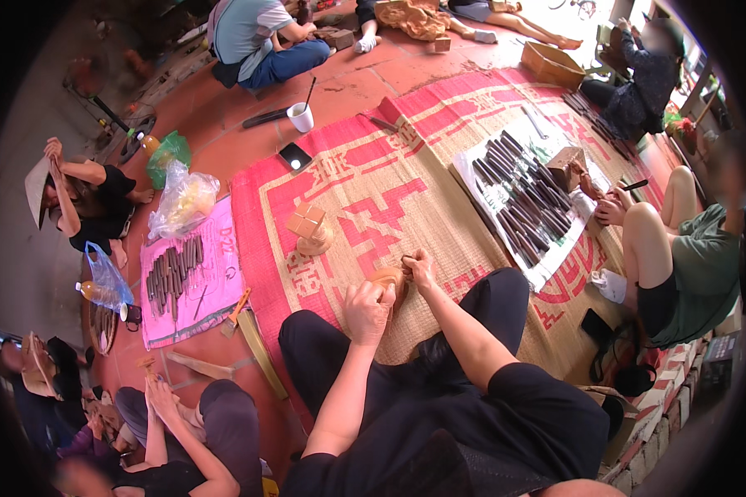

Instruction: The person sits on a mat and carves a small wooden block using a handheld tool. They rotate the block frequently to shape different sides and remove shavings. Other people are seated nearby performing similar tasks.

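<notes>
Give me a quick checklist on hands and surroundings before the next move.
1. Left hand grips the wooden piece: ok.
2. Right hand holds a tool: cannot tell; whatever is at its fingers is too small to make out.
3. Wooden block apart from both hands: ok, on the mat beyond the left hand.
4. Dark tools laid out: ok, on the white sheet to the right.
5. White cup upright: ok, on the tiled floor.

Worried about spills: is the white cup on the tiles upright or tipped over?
Upright: the white cup has its mouth facing up, a dark stick poking out.
</notes>
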Demonstrator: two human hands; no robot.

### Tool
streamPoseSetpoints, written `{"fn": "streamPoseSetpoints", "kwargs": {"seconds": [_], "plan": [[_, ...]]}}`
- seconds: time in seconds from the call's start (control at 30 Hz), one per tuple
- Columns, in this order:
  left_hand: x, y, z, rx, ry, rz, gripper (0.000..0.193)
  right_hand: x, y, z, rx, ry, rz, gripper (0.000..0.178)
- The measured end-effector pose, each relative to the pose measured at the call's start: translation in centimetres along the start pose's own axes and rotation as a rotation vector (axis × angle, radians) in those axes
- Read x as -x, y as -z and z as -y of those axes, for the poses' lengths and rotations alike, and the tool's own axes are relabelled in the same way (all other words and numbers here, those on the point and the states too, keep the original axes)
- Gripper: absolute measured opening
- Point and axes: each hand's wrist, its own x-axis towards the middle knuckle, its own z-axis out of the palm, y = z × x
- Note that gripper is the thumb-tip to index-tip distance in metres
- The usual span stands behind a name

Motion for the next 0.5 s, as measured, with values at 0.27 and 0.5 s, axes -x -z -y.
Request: {"fn": "streamPoseSetpoints", "kwargs": {"seconds": [0.27,0.5], "plan": [[-0.8,-0.4,-0.3,0.003,0.004,-0.004,0.028,1.6,-1.5,-0.4,0.074,0.188,0.075,0.018],[-0.6,-0.2,0.0,0.009,0.035,-0.014,0.027,1.1,-1.1,0.1,-0.094,0.162,0.179,0.018]]}}
